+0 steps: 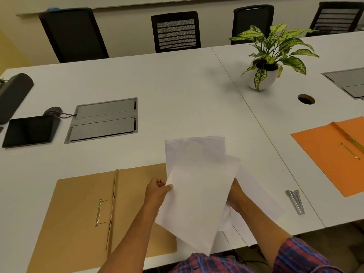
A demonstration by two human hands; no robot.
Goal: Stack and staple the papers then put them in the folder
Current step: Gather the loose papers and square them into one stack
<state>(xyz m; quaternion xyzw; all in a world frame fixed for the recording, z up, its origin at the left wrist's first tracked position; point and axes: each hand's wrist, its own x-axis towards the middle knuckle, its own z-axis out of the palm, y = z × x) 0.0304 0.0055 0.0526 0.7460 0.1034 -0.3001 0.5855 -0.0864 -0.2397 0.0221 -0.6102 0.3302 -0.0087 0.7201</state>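
Fingers (169, 187) of both hands clamp blank, unprinted papers (197, 194) above the open brown folder (78, 213).

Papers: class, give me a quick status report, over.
Left hand and right hand both gripping loose papers, fanned, not squared. Stapler untouched on table, right. Brown folder open, left. Nothing blocking.

Office mtg room. Long white conference table (157, 79) is the anchor: black mesh-back office chairs (175, 30) lined along its far side, flush metal cable/power hatches (102, 120) set into its top, round cable grommet hole (306, 99) at right, potted plant (265, 66) just behind the grommet, dark tablet-type device (29, 131) left of the hatches.
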